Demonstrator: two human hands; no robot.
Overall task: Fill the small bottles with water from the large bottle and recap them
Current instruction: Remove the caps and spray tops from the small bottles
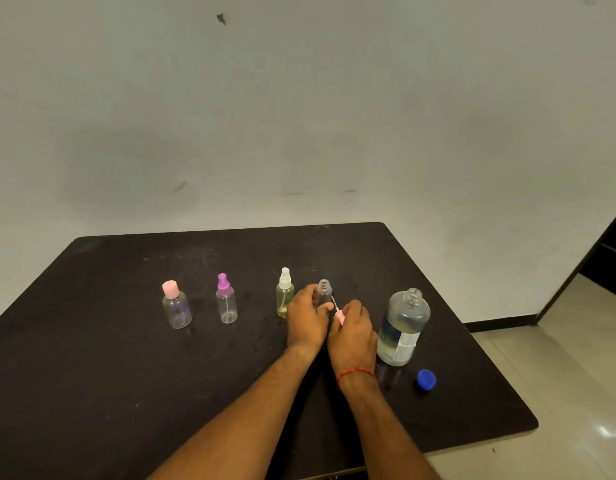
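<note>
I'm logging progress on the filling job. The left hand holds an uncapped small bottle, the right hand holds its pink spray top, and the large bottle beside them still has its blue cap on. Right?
Not quite. The head view shows the large bottle open, its blue cap lying on the table beside it. The rest stands: left hand on the uncapped small bottle, right hand holding the pink spray top.

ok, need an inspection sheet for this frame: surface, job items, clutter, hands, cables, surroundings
Surface: dark table, scuffed, a few wet-looking spots.
Job items: large bottle uncapped, mostly full, upright; its blue cap lies beside it. Open small bottle upright, uncapped. Three capped small bottles stand in a row: pink-cap bottle, purple spray bottle, white spray bottle.
Clutter: nothing seen.
Hands: left hand has its grip on the open small bottle; right hand holds a pink spray top with its tube out.
Cables: nothing seen.
Surroundings: plain wall, tiled floor, dark doorway at right.
</note>
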